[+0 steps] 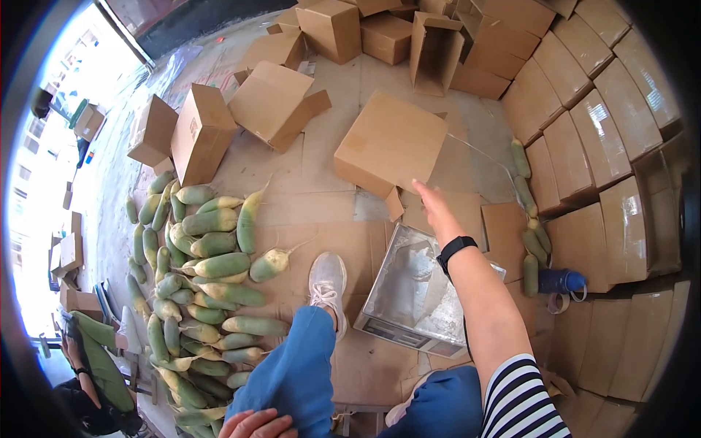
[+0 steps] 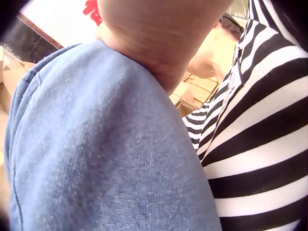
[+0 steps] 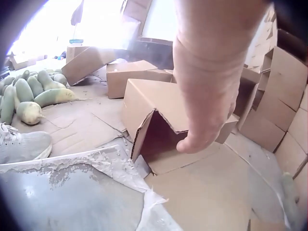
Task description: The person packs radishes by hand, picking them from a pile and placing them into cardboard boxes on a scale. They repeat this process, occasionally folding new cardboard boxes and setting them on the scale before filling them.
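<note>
In the head view the right hand (image 1: 432, 208) reaches forward with extended fingers, just beside the near edge of a cardboard box (image 1: 394, 139); contact is unclear. The right wrist view shows this hand (image 3: 207, 110) above or in front of the box's gaping flaps (image 3: 166, 139). Below the right forearm lies a metal-topped device (image 1: 409, 285) with a panel on its near side, its top partly covered in torn film. The left hand (image 1: 259, 425) rests on the blue-trousered leg (image 1: 292, 365), holding nothing visible; in the left wrist view, only its wrist area (image 2: 154, 43) shows clearly.
Many green-white radishes (image 1: 219, 264) lie piled on the left, several more along the right. Stacked cartons (image 1: 599, 131) line the right side; loose boxes (image 1: 270, 102) stand ahead. A blue bottle (image 1: 561, 281) lies at right. Another person (image 1: 95, 365) sits at lower left.
</note>
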Available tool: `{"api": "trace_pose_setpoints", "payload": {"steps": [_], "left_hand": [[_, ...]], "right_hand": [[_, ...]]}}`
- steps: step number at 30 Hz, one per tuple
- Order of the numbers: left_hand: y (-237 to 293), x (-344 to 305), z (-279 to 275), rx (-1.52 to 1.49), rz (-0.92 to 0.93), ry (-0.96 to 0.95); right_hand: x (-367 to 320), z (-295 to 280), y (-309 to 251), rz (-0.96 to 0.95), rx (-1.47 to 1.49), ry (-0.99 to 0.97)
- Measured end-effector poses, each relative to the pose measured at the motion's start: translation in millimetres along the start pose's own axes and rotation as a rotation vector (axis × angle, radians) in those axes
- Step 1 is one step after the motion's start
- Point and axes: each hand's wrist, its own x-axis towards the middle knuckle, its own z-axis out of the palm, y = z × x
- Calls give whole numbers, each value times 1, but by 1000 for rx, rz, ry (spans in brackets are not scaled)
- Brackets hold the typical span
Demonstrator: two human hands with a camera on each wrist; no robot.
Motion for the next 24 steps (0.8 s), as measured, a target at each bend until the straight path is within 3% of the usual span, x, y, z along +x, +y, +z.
{"api": "trace_pose_setpoints", "payload": {"steps": [1,3,9,12,19,24], "left_hand": [[0,1,0,-7,4,2],[-1,6,-1,-19,19,5],[0,13,-1,-44,27,-18],[2,13,-1,-57,40,-20],[12,12,6,-85,80,-11],[21,12,16,-101,136,59]], "right_hand": [[14,5,6,6,3,-3],[33,14,6,213,232,-17],[20,6,-36,142,459,-312],[3,-25,-70,95,490,-360],[-34,-139,-66,32,654,-281],[-70,-203,-54,48,700,-83]]}}
